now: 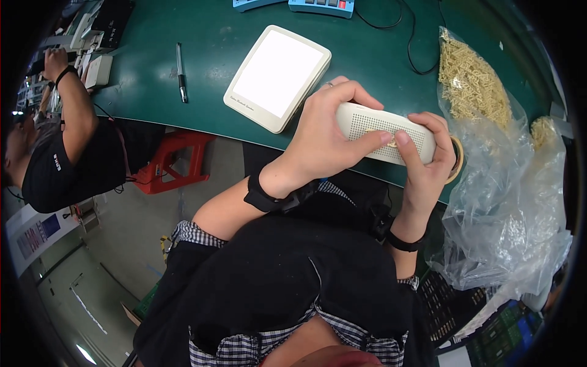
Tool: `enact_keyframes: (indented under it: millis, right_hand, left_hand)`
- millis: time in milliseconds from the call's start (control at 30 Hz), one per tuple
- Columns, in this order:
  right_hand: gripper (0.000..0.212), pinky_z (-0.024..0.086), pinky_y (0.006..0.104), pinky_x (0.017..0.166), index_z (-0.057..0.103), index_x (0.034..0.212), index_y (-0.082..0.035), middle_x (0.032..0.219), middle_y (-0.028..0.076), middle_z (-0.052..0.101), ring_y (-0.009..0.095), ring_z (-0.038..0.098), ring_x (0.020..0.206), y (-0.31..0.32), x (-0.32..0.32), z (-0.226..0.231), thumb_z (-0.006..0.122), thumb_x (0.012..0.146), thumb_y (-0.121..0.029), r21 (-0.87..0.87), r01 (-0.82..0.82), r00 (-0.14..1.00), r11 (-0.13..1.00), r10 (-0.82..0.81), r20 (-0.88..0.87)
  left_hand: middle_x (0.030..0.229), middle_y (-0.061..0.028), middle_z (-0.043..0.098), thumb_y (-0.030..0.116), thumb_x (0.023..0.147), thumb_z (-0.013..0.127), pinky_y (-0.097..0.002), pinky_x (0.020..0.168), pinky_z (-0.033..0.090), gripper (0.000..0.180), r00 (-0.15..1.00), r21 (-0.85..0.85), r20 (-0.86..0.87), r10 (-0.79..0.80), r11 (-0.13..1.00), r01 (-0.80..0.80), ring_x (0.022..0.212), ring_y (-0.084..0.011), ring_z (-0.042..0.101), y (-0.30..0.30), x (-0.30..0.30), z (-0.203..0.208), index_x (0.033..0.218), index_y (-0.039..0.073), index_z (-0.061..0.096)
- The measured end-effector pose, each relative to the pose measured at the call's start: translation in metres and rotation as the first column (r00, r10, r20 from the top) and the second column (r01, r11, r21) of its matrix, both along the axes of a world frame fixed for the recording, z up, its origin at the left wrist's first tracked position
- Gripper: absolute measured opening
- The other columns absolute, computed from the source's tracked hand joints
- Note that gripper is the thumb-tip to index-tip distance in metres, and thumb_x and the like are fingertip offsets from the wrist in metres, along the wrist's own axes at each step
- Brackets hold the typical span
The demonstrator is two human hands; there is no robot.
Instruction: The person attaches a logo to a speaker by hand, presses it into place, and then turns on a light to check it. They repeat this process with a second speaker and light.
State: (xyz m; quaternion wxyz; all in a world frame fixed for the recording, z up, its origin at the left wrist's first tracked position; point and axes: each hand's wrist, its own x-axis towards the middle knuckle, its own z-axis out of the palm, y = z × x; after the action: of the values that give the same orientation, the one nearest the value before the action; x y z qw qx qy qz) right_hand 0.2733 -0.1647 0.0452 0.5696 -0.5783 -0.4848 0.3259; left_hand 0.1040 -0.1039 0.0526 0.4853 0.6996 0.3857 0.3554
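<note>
Both hands hold a cream speaker (pixel 361 120) with rounded ends, its dotted grille facing up, over the front edge of the table. My left hand (pixel 321 134) wraps round its left end, fingers behind and thumb on the grille. Round the right end curl the fingers of my right hand (pixel 431 164). Its thumb also presses on the grille, close to the left thumb. A small gold-coloured piece (pixel 392 144) shows between the thumb tips; its shape is partly hidden. Just left of my left hand lies a cream device (pixel 278 73) with a blank, bright white panel.
A green table (pixel 202 37) carries a pen (pixel 181 73), blue devices (pixel 321 6) and a black cable (pixel 414 49). At right are a clear bag of small gold-coloured parts (pixel 474 85) and a tape roll (pixel 457 160). A co-worker (pixel 73 134) sits left, near a red stool (pixel 183 160).
</note>
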Motion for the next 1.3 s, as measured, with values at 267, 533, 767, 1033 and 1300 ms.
enact_keyframes:
  millis: [267,533,767,1033,1300]
  right_hand:
    - [0.033,0.043,0.0258,0.084,0.061,0.108,0.000,0.106,0.006,0.055,0.013,0.053,0.096,-0.003,0.011,-0.005,0.074,0.079,-0.008,-0.052,-0.126,0.950,0.991,0.105,-0.295]
    - [0.034,0.043,0.0264,0.085,0.059,0.108,0.000,0.106,0.006,0.055,0.014,0.054,0.097,0.000,0.008,-0.011,0.074,0.079,-0.009,0.030,-0.096,0.964,0.995,0.101,-0.247]
    - [0.036,0.043,0.0278,0.086,0.059,0.107,0.000,0.106,0.008,0.055,0.017,0.055,0.097,-0.002,0.006,-0.012,0.076,0.077,-0.011,0.007,-0.082,0.993,0.997,0.082,-0.084]
    - [0.051,0.042,0.0350,0.096,0.055,0.115,-0.001,0.116,0.013,0.054,0.026,0.055,0.110,-0.019,0.022,-0.022,0.080,0.073,-0.016,0.169,-0.228,0.971,0.959,0.212,0.109]
    - [0.066,0.040,0.0428,0.105,0.050,0.126,-0.001,0.133,0.019,0.050,0.033,0.051,0.122,-0.034,0.020,0.020,0.070,0.081,-0.044,0.442,-0.328,0.944,0.835,0.269,0.192]
  left_hand:
    - [0.087,-0.0090,0.059,0.014,0.073,0.080,-0.0300,0.071,0.048,0.029,0.973,-0.291,0.228,0.017,0.955,0.052,0.080,-0.0197,0.060,0.002,0.002,-0.003,0.094,0.001,0.064]
    - [0.092,-0.0056,0.064,0.011,0.082,0.075,-0.0234,0.076,0.050,0.026,0.992,-0.155,0.111,-0.065,0.984,0.081,0.086,-0.0107,0.062,0.006,-0.005,0.002,0.101,-0.001,0.061]
    - [0.102,-0.0078,0.061,0.014,0.081,0.075,-0.0267,0.083,0.048,0.031,0.999,-0.095,0.029,-0.037,0.995,0.040,0.096,-0.0141,0.059,-0.001,-0.003,0.002,0.104,0.000,0.060]
    - [0.116,-0.0114,0.055,0.011,0.075,0.077,-0.0338,0.093,0.046,0.047,0.997,0.192,-0.078,-0.030,0.980,0.044,0.110,-0.0276,0.056,-0.009,-0.023,0.018,0.115,0.000,0.055]
    - [0.119,-0.0118,0.053,0.007,0.075,0.074,-0.0427,0.096,0.049,0.047,0.954,0.702,-0.244,-0.177,0.646,0.299,0.118,-0.0341,0.054,0.002,-0.066,0.011,0.117,0.007,0.052]
